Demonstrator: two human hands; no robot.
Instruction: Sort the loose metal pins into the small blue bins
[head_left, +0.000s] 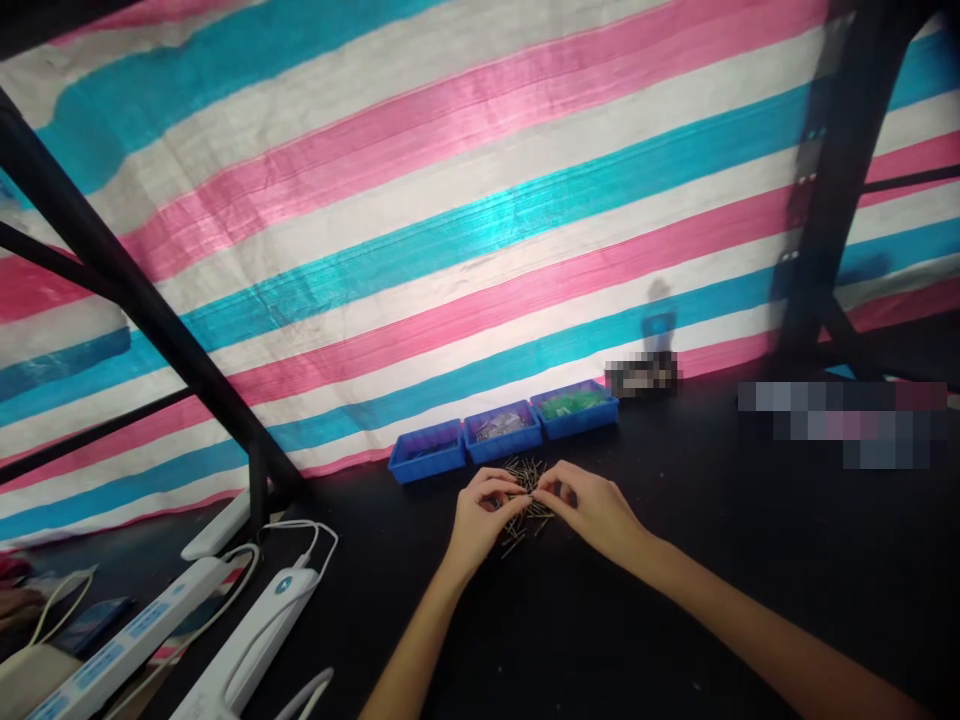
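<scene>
Both hands meet over a loose pile of thin metal pieces (538, 508), which look like screws or pins, on the black table. My left hand (482, 512) is closed in a pinch, thumb and fingertips together at the pile's left side. From the right, my right hand (592, 505) pinches too, its fingertips almost touching those of the left. Whatever lies between the fingertips is too small to make out. Just behind the pile stand three blue trays: the left tray (427, 470) with dark contents, the middle tray (517, 443) with clear pieces, the right tray (589, 426) with green pieces.
White power strips (259, 640) with cables lie at the left on the black table (675, 630). A striped sheet (450, 250) hangs behind the trays. Black metal posts (172, 330) stand at left and right. Blurred-out items lie at the far right.
</scene>
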